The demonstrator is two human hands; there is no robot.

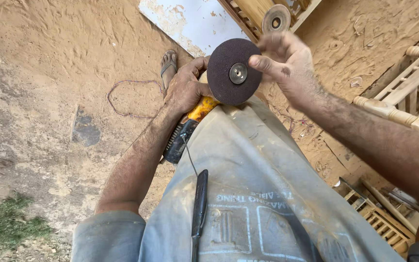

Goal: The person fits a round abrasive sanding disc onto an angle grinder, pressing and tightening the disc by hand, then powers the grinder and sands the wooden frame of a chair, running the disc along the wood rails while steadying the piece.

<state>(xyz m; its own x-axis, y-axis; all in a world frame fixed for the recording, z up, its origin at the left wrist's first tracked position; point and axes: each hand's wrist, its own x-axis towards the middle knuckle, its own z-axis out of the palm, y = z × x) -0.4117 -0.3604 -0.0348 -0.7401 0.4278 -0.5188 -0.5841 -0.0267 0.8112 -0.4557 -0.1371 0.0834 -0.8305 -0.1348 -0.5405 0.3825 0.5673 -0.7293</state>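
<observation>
Left of centre, my left hand (186,90) is clamped round the yellow-and-black grinder (190,128), pressed against my shirt (267,194). At upper centre its dark disc (233,72) faces up, with the metal nut (238,73) at its middle. My right hand (287,60) pinches the disc's right edge, fingers together. I judge disc fitting is underway; next calls for tightening that nut while keeping the grinder steady. Spare disc (276,18) at top.
</observation>
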